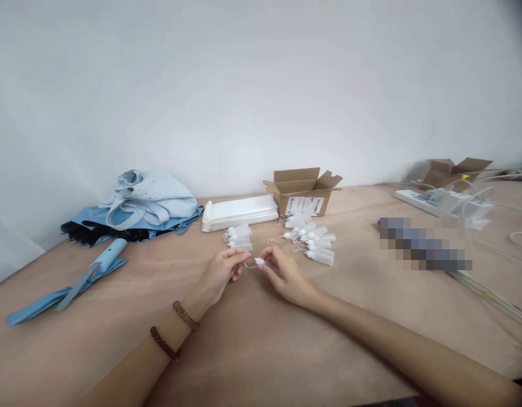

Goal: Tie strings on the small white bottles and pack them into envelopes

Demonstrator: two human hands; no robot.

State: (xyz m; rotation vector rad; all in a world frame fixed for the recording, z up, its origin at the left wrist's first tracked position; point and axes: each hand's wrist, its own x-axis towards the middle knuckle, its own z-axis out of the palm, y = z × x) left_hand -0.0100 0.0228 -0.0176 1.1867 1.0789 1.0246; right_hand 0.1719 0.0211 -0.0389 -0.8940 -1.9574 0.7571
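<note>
Above the middle of the table, my right hand [286, 277] pinches a small translucent white bottle [259, 261] by its neck end; most of its body is hidden behind the fingers. A thin pale cord [251, 267] runs from that bottle across to my left hand [220, 271], whose thumb and forefinger are closed on it. Similar bottles with cords lie just beyond my hands: one small group [240, 236] past my left hand and a larger, looser group [314, 237] past my right hand.
Behind the bottles are a stack of flat white packs [241, 212] and an open cardboard box [303, 198]. A blue umbrella [110, 254] and a pale cloth bag [159, 198] lie at left. At right are a power strip [439, 204], cables, another box [447, 172] and a blurred-out item [424, 244].
</note>
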